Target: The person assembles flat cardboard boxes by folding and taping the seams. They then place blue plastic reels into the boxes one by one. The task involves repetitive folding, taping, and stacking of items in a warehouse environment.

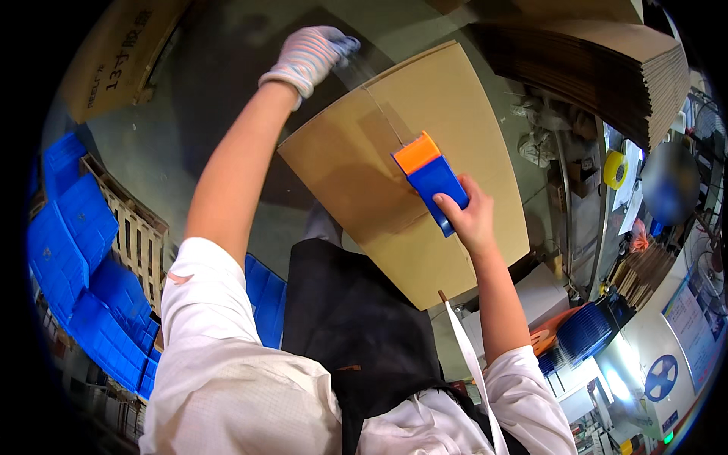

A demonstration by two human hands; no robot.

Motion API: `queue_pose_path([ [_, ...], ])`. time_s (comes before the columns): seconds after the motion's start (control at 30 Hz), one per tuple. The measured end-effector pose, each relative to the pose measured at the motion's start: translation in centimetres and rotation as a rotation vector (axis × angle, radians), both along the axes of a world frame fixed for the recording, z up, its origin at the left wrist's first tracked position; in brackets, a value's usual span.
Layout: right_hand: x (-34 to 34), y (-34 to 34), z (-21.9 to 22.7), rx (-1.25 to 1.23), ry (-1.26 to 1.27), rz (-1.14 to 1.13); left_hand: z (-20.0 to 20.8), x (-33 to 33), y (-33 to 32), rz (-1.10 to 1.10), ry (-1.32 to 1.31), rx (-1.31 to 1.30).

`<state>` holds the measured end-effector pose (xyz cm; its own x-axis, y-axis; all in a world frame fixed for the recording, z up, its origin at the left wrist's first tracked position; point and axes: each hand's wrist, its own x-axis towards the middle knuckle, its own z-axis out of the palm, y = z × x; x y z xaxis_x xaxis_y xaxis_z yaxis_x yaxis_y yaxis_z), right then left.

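A large brown cardboard box (pixel 470 114) lies at a slant in front of me, its surface facing up. My right hand (pixel 475 216), bare, is closed round a blue and orange tape dispenser (pixel 440 189) resting on or just above the box. A thin line runs over the cardboard from the dispenser's orange end to the far edge. Beyond that edge is my left hand (pixel 307 57), in a striped knitted glove with darker fingertips. Its fingers are pinched together, and a faint clear strip of packing tape seems to stretch from them toward the box.
Flattened cardboard sheets (pixel 607 68) are stacked at the far right. Blue plastic bins (pixel 83 250) and a wooden pallet (pixel 129 216) stand at the left. A printed carton (pixel 114 61) is at the far left. Along the right, a workbench holds a yellow tape roll (pixel 615 170).
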<state>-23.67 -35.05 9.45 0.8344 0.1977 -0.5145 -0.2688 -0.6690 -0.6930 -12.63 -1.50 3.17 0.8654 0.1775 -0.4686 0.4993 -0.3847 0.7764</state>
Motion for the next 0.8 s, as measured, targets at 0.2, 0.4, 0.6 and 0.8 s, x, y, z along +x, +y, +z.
queue_pose_path([
  [0.2, 1.3, 2.6, 0.1, -0.171, 0.016, 0.064, -9.3, -0.3, 0.6, -0.038, 0.008, 0.230],
  [0.4, 0.9, 2.4, -1.0, -0.146, 0.005, -0.021, -9.5, -0.7, -2.1, -0.409, 0.365, 0.482],
  [0.6, 1.8, 2.8, -0.6, -0.258, -0.025, 0.049, -1.5, -1.3, -7.5, -0.564, 0.165, 0.472],
  [0.8, 2.7, 2.9, 1.1, -0.202, 0.081, 0.134, -5.0, -4.6, -9.8, -0.431, -0.351, 0.895],
])
